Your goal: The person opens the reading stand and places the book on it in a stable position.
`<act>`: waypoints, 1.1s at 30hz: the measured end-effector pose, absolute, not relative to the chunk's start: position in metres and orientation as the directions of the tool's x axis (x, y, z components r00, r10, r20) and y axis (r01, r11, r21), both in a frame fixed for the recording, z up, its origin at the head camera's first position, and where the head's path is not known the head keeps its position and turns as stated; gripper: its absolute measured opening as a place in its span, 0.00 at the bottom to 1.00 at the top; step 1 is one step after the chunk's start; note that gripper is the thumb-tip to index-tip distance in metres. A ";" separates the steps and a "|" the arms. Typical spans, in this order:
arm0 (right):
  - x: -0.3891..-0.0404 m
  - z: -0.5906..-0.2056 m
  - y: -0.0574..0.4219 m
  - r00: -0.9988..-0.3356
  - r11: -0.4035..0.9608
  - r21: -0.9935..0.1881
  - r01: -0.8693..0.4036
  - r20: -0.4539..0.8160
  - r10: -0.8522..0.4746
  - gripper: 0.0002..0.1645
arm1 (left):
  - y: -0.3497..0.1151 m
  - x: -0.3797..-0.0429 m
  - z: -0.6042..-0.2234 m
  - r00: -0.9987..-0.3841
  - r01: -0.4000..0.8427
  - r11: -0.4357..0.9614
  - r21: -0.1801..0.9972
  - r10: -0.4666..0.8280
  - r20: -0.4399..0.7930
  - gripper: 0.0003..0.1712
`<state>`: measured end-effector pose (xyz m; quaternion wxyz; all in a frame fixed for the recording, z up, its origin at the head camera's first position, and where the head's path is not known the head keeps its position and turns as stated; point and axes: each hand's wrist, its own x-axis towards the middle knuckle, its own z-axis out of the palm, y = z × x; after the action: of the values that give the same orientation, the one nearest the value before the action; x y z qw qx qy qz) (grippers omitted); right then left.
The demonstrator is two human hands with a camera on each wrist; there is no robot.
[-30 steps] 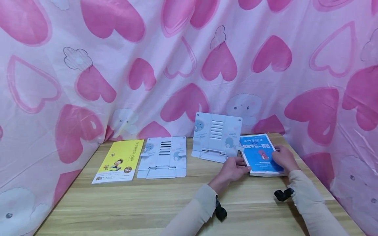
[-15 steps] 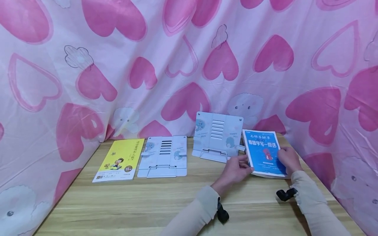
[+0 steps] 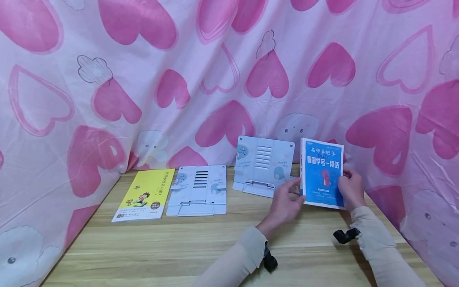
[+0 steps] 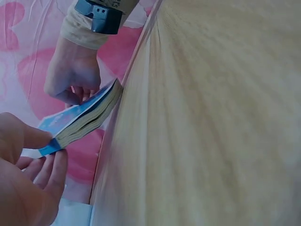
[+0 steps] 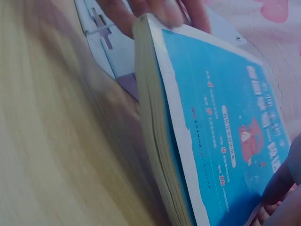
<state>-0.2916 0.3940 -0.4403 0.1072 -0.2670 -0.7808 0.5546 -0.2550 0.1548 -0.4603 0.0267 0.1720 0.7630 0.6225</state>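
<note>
A thick blue book [image 3: 322,171] with a red figure on its cover is tilted up, its cover toward me. My left hand [image 3: 286,203] pinches its lower left corner, thumb on the cover and fingers underneath, as the left wrist view shows. My right hand [image 3: 352,189] grips the right edge, thumb on the front; its fingers behind are partly hidden. In the right wrist view the page edges of the book [image 5: 160,122] face the camera. Just left of the book stands a pale blue book stand [image 3: 263,163], propped upright.
Another pale blue book stand [image 3: 197,187] lies nearly flat left of centre. Beside it is a yellow book [image 3: 148,191] with a cartoon child. A heart-patterned pink cloth [image 3: 222,59] hangs behind and along both sides of the wooden table [image 3: 161,251].
Both hands have raised the blue book from lying on the table to a steep tilt, its top edge coming up. The stands and yellow book have stayed put.
</note>
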 end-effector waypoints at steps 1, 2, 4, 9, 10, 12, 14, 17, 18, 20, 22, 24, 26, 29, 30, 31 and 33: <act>-0.291 -0.439 0.392 -0.831 0.242 -0.927 0.287 -0.115 0.545 0.41 | 0.154 -0.255 -0.459 -0.938 0.248 0.160 0.956 0.288 0.195 0.35; -0.291 -0.437 0.390 -0.827 0.242 -0.931 0.274 -0.100 0.553 0.41 | 0.154 -0.255 -0.459 -0.936 0.264 0.158 0.952 0.279 0.213 0.34; -0.290 -0.433 0.385 -0.821 0.240 -0.939 0.247 -0.071 0.566 0.41 | 0.151 -0.257 -0.457 -0.939 0.280 0.157 0.947 0.252 0.236 0.32; -0.287 -0.423 0.373 -0.818 0.238 -0.955 0.177 -0.008 0.575 0.39 | 0.142 -0.265 -0.453 -0.944 0.308 0.192 0.932 0.186 0.274 0.29; -0.286 -0.421 0.370 -0.821 0.240 -0.957 0.166 0.001 0.571 0.39 | 0.140 -0.267 -0.452 -0.943 0.316 0.203 0.927 0.175 0.283 0.29; -0.284 -0.418 0.365 -0.827 0.241 -0.959 0.147 0.015 0.562 0.38 | 0.135 -0.272 -0.451 -0.939 0.336 0.219 0.916 0.158 0.307 0.28; -0.283 -0.415 0.361 -0.835 0.272 -0.954 0.129 0.043 0.548 0.37 | 0.131 -0.277 -0.450 -0.936 0.349 0.230 0.908 0.141 0.324 0.27; -0.279 -0.412 0.354 -0.846 0.312 -0.945 0.095 0.089 0.526 0.35 | 0.124 -0.284 -0.450 -0.932 0.360 0.242 0.901 0.129 0.338 0.27; -0.277 -0.411 0.352 -0.849 0.326 -0.942 0.083 0.105 0.518 0.34 | 0.122 -0.286 -0.451 -0.932 0.362 0.244 0.900 0.127 0.340 0.27; -0.274 -0.410 0.348 -0.856 0.338 -0.940 0.057 0.128 0.501 0.34 | 0.117 -0.289 -0.453 -0.934 0.356 0.243 0.902 0.126 0.334 0.27; -0.271 -0.409 0.343 -0.865 0.337 -0.941 0.030 0.145 0.480 0.34 | 0.111 -0.291 -0.455 -0.938 0.346 0.241 0.907 0.126 0.324 0.27; -0.269 -0.408 0.338 -0.876 0.340 -0.940 -0.013 0.174 0.450 0.34 | 0.105 -0.292 -0.457 -0.942 0.333 0.232 0.914 0.120 0.313 0.26; -0.266 -0.408 0.333 -0.882 0.346 -0.936 -0.063 0.215 0.419 0.34 | 0.098 -0.294 -0.458 -0.946 0.321 0.228 0.919 0.113 0.303 0.26; -0.264 -0.409 0.323 -0.889 0.359 -0.923 -0.140 0.277 0.365 0.33 | 0.087 -0.297 -0.459 -0.949 0.313 0.229 0.922 0.099 0.298 0.25; -0.264 -0.409 0.320 -0.893 0.369 -0.916 -0.159 0.294 0.342 0.33 | 0.084 -0.299 -0.459 -0.950 0.312 0.233 0.921 0.092 0.298 0.25; -0.263 -0.410 0.317 -0.897 0.373 -0.911 -0.177 0.305 0.319 0.33 | 0.080 -0.300 -0.460 -0.951 0.311 0.240 0.920 0.086 0.298 0.25; -0.261 -0.410 0.311 -0.911 0.385 -0.900 -0.205 0.319 0.260 0.35 | 0.072 -0.304 -0.460 -0.950 0.313 0.254 0.915 0.079 0.303 0.25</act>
<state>-0.2608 0.3113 -0.4104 0.2098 -0.0171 -0.8052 0.5544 -0.3040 0.0721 -0.4599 -0.0978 0.1248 0.7857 0.5979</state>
